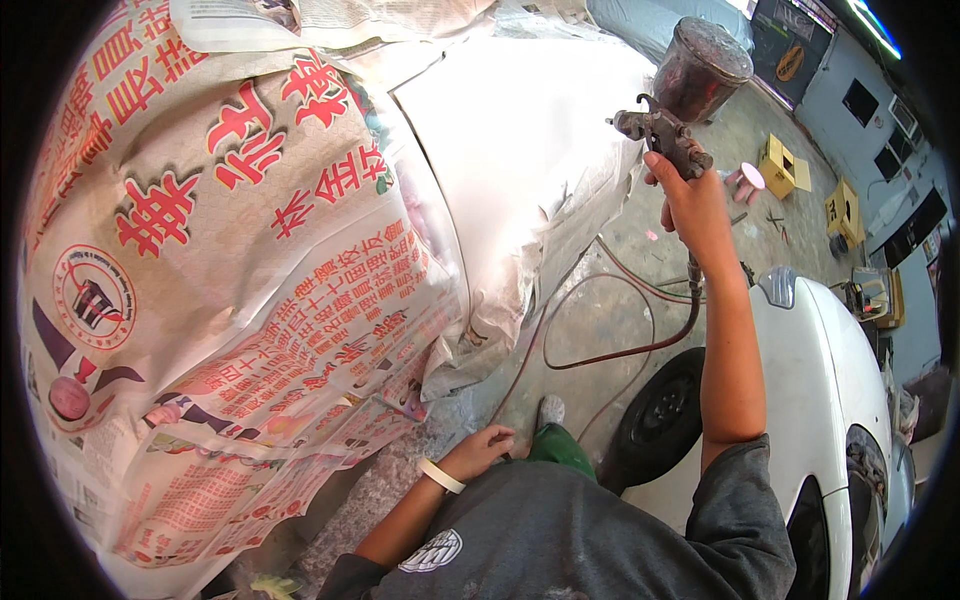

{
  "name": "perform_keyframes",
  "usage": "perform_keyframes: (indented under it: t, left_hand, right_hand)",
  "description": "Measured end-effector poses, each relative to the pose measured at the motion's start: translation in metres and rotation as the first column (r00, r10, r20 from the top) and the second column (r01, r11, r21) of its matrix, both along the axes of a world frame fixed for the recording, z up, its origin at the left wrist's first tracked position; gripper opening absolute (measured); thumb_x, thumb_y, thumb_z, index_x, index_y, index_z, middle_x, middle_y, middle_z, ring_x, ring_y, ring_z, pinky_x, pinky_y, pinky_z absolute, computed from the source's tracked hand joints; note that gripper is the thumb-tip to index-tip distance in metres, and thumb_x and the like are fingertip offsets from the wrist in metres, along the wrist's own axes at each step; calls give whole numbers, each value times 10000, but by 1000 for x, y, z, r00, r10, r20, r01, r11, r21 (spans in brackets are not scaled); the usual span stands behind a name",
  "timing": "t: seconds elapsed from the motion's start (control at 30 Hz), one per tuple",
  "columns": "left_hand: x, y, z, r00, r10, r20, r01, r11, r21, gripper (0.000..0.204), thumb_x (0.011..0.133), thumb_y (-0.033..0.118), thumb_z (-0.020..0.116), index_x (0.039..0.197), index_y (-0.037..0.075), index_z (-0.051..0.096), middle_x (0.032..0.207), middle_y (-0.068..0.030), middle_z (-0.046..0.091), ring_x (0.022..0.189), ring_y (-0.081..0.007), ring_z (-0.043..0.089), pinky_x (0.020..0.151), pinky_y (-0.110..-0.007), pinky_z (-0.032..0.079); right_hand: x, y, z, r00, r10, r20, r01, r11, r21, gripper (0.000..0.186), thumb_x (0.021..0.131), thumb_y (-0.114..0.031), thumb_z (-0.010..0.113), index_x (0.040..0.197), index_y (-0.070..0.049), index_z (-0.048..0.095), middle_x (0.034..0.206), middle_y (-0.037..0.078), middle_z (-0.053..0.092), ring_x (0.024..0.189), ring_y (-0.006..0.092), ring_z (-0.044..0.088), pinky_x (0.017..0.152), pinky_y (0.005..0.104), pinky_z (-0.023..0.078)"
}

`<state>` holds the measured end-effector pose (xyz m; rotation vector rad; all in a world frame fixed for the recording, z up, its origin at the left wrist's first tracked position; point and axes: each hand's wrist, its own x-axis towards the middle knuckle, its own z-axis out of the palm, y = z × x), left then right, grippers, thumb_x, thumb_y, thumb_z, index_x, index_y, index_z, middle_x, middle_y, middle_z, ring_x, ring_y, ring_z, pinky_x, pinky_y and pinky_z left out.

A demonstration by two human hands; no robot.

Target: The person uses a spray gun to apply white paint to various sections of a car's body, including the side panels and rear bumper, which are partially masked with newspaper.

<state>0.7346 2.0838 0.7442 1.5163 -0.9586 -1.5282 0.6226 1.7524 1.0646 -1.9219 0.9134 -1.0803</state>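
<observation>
My right hand (692,205) is raised and wrapped round the grip of a paint spray gun (662,138). A dark, paint-stained metal cup (703,70) tops the gun, and a dark red hose (660,345) hangs from its grip. The nozzle points left, over a smooth white panel (510,150). Printed newspaper (300,200) covers the surfaces left of that panel. My left hand (482,452) hangs low by my waist, with a pale band on the wrist. Its fingers are loosely bent, and nothing shows in them.
Hose loops lie on the concrete floor (590,370). To my right stands a white car (815,370), with a black wheel (660,415) beside it. Farther back are a pink stool (748,178) and yellow boxes (780,165) near the wall. Paper hangs loose from the panel's lower edge.
</observation>
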Motion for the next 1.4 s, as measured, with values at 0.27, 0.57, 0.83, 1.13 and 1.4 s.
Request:
perform_keyframes:
  t: [0.27,0.57,0.83,1.13,1.4]
  left_hand:
    - [1,-6,-2,1000,-18,-10,18,999,-28,401,989,258,573,1299,3,552,1174,-79,618,1060,-163,574,938,-294,449]
    - [0,-8,-11,1000,-18,-23,17,1000,-25,387,987,250,578,1292,12,559,1163,-79,624,1049,-158,582,929,-287,450]
    - [3,-5,-3,1000,-6,5,6,1000,-13,402,975,280,589,1280,19,574,1178,-84,627,1090,-177,566,957,-302,435]
    - [3,-9,-6,998,-2,-65,1,1000,-9,391,984,258,580,1288,13,562,1178,-88,621,1101,-172,560,961,-297,432]
    - [-2,-62,8,990,-132,53,137,986,-94,478,956,275,625,1344,24,505,1320,-131,522,1181,-219,532,992,-338,438]
  right_hand:
    - [3,57,26,960,278,-38,-273,958,90,329,944,-334,648,966,-9,604,761,29,634,436,51,454,385,219,329]
    - [12,36,42,945,315,-84,-315,949,18,333,948,-338,635,963,-6,615,769,40,646,415,58,452,381,216,342]
    - [7,-45,41,989,55,-141,-68,994,-88,324,954,-357,617,892,-39,607,720,12,603,407,67,467,353,237,351]
    - [19,-16,70,985,111,-134,-120,991,-65,339,954,-377,611,909,-42,594,747,28,613,410,65,460,364,227,375]
    - [-4,27,92,917,394,60,-398,908,128,400,954,-399,598,1093,-25,578,855,95,671,404,73,456,371,215,385]
